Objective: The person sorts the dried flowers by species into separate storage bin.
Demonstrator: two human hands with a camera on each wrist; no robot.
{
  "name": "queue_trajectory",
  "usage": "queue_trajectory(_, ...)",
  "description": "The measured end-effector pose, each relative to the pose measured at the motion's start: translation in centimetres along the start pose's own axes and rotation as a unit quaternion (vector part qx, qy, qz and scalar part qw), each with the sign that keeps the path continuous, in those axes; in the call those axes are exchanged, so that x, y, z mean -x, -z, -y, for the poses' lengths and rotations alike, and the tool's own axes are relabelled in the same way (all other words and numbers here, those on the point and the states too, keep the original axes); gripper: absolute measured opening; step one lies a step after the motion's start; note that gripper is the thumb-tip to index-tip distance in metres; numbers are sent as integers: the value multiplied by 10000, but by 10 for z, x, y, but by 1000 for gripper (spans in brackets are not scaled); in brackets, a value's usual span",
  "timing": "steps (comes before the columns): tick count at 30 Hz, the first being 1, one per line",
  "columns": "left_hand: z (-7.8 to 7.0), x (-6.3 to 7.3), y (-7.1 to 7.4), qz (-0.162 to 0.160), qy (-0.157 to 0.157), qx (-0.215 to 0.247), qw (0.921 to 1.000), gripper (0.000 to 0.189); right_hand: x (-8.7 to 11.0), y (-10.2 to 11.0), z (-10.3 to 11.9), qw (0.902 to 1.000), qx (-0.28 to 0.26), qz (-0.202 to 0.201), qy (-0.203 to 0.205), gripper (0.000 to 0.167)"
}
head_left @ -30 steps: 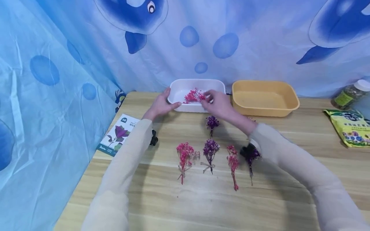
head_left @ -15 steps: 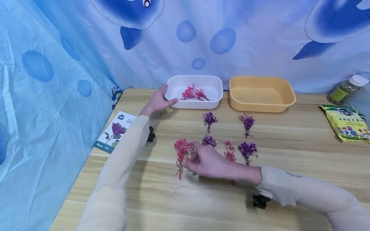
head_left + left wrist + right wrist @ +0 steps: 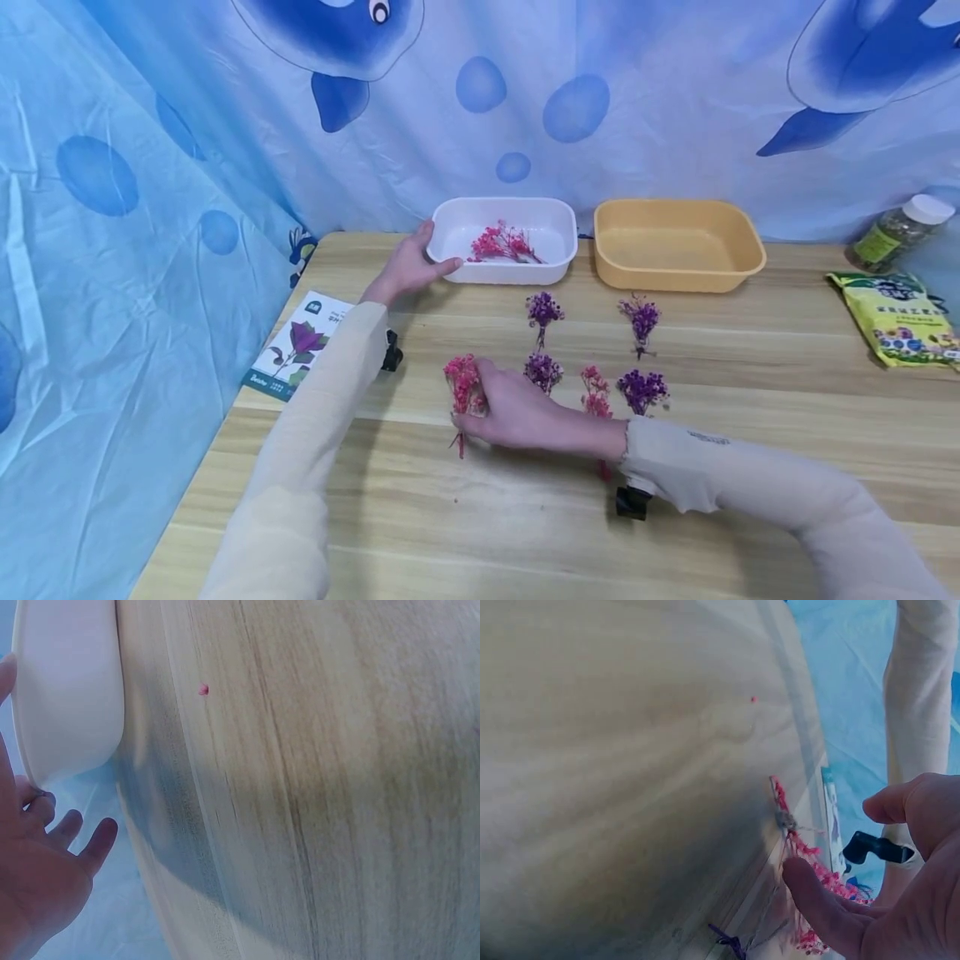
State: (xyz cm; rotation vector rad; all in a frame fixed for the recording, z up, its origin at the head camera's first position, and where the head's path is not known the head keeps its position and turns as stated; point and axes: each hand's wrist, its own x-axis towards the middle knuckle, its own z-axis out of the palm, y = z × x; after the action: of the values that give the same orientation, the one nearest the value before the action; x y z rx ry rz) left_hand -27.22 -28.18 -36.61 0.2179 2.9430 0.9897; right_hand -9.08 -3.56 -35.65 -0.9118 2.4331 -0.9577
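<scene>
Pink flower bunch [image 3: 462, 379] on wooden table [image 3: 480, 542], one of two there, at parted thumb and fingers of right hand [image 3: 517, 412]; contact uncertain. Purple bunches [image 3: 543, 308]: four, farther right. Behind: one white tray [image 3: 521, 273] with pink sprigs [image 3: 501, 242], count unclear, and left hand [image 3: 407, 265] spread against left end; one yellow tray [image 3: 678, 280] alongside.

Head view bright, soft shadows + pale glare on table [image 3: 517, 533]; wrist cams dimmer, hazy, sl. blurry.

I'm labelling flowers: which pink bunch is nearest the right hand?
The leftmost pink dried-flower bunch on the wooden table, at the right hand. The table's other pink bunch lies farther right; more pink flowers sit in the white rectangular plastic tray.
</scene>
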Motion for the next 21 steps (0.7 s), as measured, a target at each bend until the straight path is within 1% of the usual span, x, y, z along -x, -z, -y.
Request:
queue_trajectory(2, 1, 0, 0, 4, -10, -42, 10000, 105, -5, -2, -1, 9996, 281, -57, -57, 92)
queue_trajectory(6, 2, -1, 0, 2, -6, -28, 10000, 104, -14, -8, -3, 9962, 812, -293, -127, 93)
queue_trajectory(13, 2, 0, -1, 6, 63, -22, 10000, 103, -24, -25, -9, 9867, 1478, -646, -214, 84)
queue_trajectory(16, 3, 0, -1, -10, 105, -75, 9999, 104, -24, -30, -9, 9856, 1514, -737, -171, 80)
queue_trajectory(18, 3, 0, -1, -7, 114, -77, 9999, 104, -24, -32, -10, 9872, 1374, -803, -112, 74)
queue_trajectory(21, 3, -1, -2, -1, 81, -89, 9999, 105, -22, -33, -11, 9893, 1167, -876, 40, 73)
